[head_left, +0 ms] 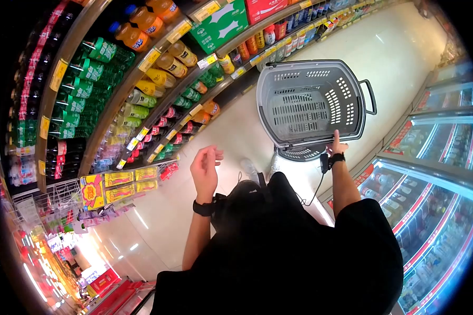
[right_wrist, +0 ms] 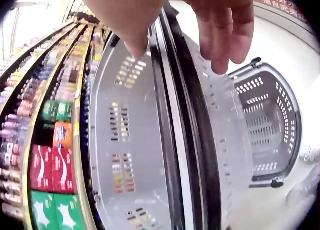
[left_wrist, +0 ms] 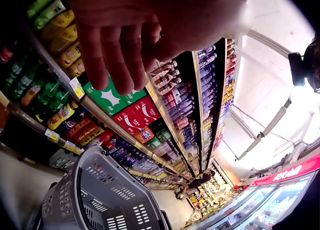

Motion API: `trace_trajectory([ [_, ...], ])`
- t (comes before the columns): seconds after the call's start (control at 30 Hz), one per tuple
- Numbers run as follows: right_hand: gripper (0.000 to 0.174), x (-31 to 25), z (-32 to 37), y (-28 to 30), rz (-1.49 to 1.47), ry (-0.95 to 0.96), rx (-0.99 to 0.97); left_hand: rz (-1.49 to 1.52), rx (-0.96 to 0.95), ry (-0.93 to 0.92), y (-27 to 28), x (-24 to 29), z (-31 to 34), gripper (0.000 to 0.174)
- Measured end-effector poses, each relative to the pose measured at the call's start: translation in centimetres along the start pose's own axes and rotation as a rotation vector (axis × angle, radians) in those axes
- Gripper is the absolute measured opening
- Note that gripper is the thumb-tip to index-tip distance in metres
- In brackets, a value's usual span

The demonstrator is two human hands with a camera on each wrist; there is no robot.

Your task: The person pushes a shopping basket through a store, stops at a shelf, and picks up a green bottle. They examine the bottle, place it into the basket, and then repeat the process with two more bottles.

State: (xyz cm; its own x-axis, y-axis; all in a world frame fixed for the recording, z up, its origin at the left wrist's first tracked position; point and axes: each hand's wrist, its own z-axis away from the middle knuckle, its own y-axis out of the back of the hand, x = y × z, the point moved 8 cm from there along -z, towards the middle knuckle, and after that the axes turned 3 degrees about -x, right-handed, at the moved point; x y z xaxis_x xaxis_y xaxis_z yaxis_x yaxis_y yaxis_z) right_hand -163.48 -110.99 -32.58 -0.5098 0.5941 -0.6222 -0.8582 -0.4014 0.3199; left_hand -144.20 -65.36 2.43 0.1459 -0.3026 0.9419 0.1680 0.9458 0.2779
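Observation:
A grey plastic shopping basket (head_left: 299,113) with slotted walls and a dark rim stands in the aisle, with nothing inside it. At its near rim is my right hand (head_left: 337,147); in the right wrist view the thumb lies on one side of the basket wall (right_wrist: 135,115) and the fingers (right_wrist: 240,45) on the other, gripping it. My left hand (head_left: 205,170) hangs in mid-air with relaxed fingers and holds nothing. Past its fingers in the left wrist view are green and red drink cartons (left_wrist: 137,115).
Drink shelves (head_left: 157,52) curve along the left and far side, stacked with bottles and cartons. A wire rack (head_left: 52,205) with yellow candy packs juts out at lower left. Glass-door coolers (head_left: 431,210) line the right. Pale tiled floor (head_left: 399,58) runs past the basket. A second slotted basket section (right_wrist: 265,120) shows beyond the wall.

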Motion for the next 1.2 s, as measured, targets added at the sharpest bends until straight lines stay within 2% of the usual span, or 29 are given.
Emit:
trace_trajectory([
  [0.07,0.107,1.9,0.4,-1.8,-0.137,0.237,0.091,0.016,0.009,-0.002,0.0,0.1,-0.2,0.025],
  [0.13,0.101,3.6,-0.5,-4.4,-0.114,0.381,-0.048,0.012,0.000,-0.014,0.0,0.0,-0.5,0.025],
  [0.17,0.092,4.8,-2.8,-6.0,-0.127,0.447,-0.135,0.009,-0.004,-0.013,0.0,-0.1,-0.3,0.025],
  [0.2,0.086,5.9,-3.1,-5.4,0.047,0.287,0.074,0.012,-0.006,-0.016,0.0,-0.2,-0.2,0.025],
  [0.23,0.083,6.1,-4.7,-5.8,0.156,0.264,0.111,0.013,-0.007,-0.020,0.1,-0.3,-0.1,0.025],
  [0.3,0.080,7.6,-6.2,-6.0,0.219,0.195,0.097,0.004,-0.002,-0.020,0.6,-0.3,0.0,0.026],
  [0.37,0.080,4.0,-1.2,-5.2,0.139,0.119,-0.002,0.001,0.018,-0.008,1.0,-0.3,0.2,0.026],
  [0.47,0.081,2.5,0.6,-4.6,0.108,0.079,-0.065,0.023,0.036,-0.015,1.8,-1.0,0.2,0.027],
  [0.7,0.089,2.5,0.6,-3.6,0.205,0.153,-0.139,0.032,0.043,-0.011,2.7,-1.5,-0.5,0.025],
  [0.73,0.086,2.6,0.6,-3.9,0.184,0.130,-0.219,0.040,0.039,-0.008,2.7,-1.6,-0.7,0.025],
  [0.8,0.075,2.6,0.9,-4.6,0.232,0.213,-0.239,0.051,0.029,0.000,2.6,-1.8,-0.8,0.025],
  [1.0,0.073,1.9,4.1,-6.8,0.267,0.206,-0.202,0.072,0.005,-0.007,2.2,-1.7,-1.2,0.025],
  [1.07,0.073,3.3,0.5,-7.6,0.306,0.257,-0.147,0.078,0.006,-0.011,2.2,-1.6,-1.4,0.025],
  [1.1,0.073,2.4,0.9,-7.9,0.327,0.283,-0.123,0.073,0.007,-0.015,2.3,-1.5,-1.5,0.025],
  [1.2,0.074,0.1,1.3,-7.7,0.325,0.227,-0.194,0.046,0.010,-0.013,2.9,-1.3,-1.5,0.025],
])
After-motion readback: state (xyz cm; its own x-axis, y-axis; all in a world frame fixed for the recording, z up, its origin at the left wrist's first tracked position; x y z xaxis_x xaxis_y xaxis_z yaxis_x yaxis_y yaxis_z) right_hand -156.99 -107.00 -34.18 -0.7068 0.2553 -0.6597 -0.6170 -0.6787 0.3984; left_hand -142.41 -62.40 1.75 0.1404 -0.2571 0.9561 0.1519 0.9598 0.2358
